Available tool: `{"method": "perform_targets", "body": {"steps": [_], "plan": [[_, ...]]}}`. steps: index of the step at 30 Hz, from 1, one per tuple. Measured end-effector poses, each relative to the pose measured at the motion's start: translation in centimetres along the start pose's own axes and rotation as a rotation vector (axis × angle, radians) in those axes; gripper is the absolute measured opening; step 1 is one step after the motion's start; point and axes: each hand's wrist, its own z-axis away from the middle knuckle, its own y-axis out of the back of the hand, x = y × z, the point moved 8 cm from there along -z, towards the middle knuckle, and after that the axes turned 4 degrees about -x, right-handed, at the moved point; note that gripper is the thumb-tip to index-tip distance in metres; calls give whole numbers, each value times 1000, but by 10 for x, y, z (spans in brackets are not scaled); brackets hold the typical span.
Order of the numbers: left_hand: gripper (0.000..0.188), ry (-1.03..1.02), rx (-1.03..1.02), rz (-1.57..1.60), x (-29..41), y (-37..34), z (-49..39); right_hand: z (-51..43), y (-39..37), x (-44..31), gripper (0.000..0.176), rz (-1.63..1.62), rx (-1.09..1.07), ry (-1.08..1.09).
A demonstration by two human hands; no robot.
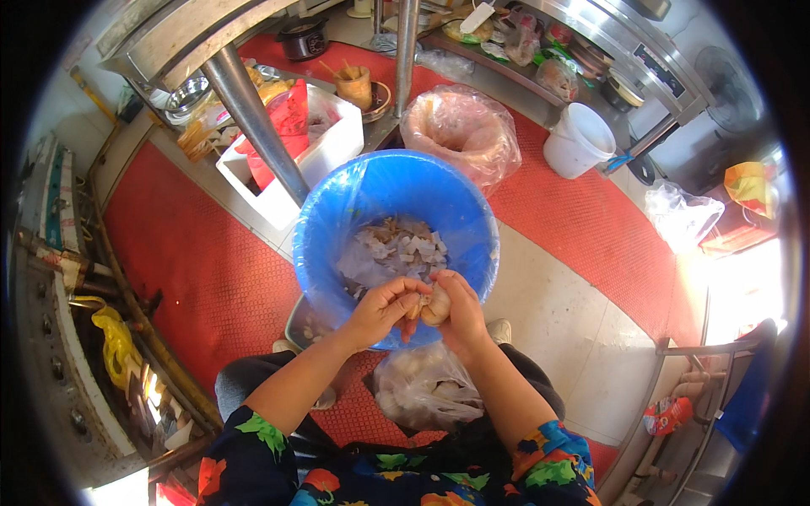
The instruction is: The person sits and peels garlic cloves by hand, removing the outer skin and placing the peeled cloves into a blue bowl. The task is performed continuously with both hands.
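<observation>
My right hand [461, 310] holds a garlic bulb [436, 307] over the near rim of a blue plastic tub [386, 166]. The fingers of my left hand [384, 310] pinch the bulb's left side, where some skin or a clove shows between the fingertips. A clear plastic liner covers the tub, and pale papery garlic skins [411, 250] lie in its bottom. Below my hands, between my legs, is a plastic bag [427, 389] of what look like garlic bulbs. Partly under the tub's left side sits a shallow container [308, 324] with small pale pieces, perhaps cloves.
A white foam box [335, 152] with a red bag stands beyond the tub at left, beside a steel table leg [253, 120]. Behind the tub are a container lined with clear plastic [462, 129] and a white bucket [579, 140]. Red mats [190, 253] cover parts of the tiled floor.
</observation>
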Motion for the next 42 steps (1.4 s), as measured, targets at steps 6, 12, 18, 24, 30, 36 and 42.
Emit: {"method": "perform_targets", "body": {"steps": [6, 12, 18, 24, 30, 36, 42], "plan": [[22, -36, 122, 431, -2, 24, -1, 5, -2, -22, 15, 328, 29, 99], [22, -54, 305, 398, -4, 31, 4, 24, -45, -36, 9, 950, -92, 535], [24, -128, 308, 237, -5, 28, 4, 25, -47, -39, 10, 1053, -34, 586], [27, -157, 284, 196, 4, 28, 3, 26, -47, -47, 10, 1041, -60, 632], [27, -154, 276, 145, 7, 33, 6, 26, -53, -50, 10, 1085, -96, 650], [25, -148, 237, 149, 10, 34, 11, 25, -56, -48, 11, 1107, -101, 635], [25, -64, 254, 198, 5, 38, 13, 25, -57, -43, 10, 1111, -115, 606]]}}
